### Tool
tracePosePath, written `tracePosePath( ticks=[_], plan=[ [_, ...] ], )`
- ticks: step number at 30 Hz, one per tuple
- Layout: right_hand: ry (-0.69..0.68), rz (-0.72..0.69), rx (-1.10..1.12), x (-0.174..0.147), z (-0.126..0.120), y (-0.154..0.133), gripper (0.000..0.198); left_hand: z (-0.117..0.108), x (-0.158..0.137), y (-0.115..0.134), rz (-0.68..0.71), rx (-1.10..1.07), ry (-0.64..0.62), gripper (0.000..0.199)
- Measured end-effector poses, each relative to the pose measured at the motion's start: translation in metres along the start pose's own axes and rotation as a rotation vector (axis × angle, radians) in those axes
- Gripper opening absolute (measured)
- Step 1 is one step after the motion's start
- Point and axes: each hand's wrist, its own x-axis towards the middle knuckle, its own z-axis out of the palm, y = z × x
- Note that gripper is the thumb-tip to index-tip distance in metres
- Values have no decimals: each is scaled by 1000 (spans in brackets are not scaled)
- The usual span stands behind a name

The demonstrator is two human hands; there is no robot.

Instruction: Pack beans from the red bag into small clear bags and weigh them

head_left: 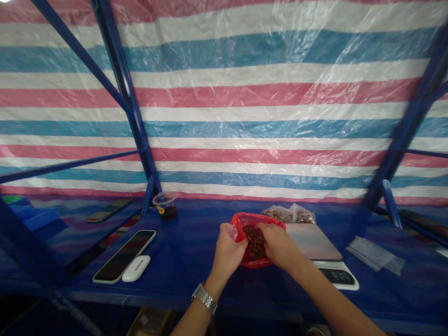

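A red plastic bag (pixel 259 264) stands open on the blue shelf, with small dark reddish-brown dried pieces (pixel 255 241) inside. My left hand (pixel 228 248) is closed on the left edge of its mouth, a crumpled bit of the plastic showing by the thumb. At the right side of the mouth, my right hand (pixel 278 243) has its fingers curled over the rim, with the fingertips partly hidden inside. Just right of this hand is a digital kitchen scale (pixel 338 275) with a flat metal top. Behind it lie small filled clear bags (pixel 303 214).
Flat clear zip bags (pixel 376 254) lie right of the scale. On the left are a phone (pixel 125 256), a white earbud case (pixel 136 268) and a clear plastic cup (pixel 165 206) of dark liquid. Blue metal posts (pixel 135 116) flank the blue shelf (pixel 196 238); a striped tarp (pixel 259 112) hangs behind.
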Motion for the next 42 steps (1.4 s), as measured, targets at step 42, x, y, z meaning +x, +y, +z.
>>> tracePosePath(
  ticks=[42],
  plan=[
    [308, -11, 808, 11, 45, 12, 53, -17, 14, 10, 282, -37, 180, 25]
  ],
)
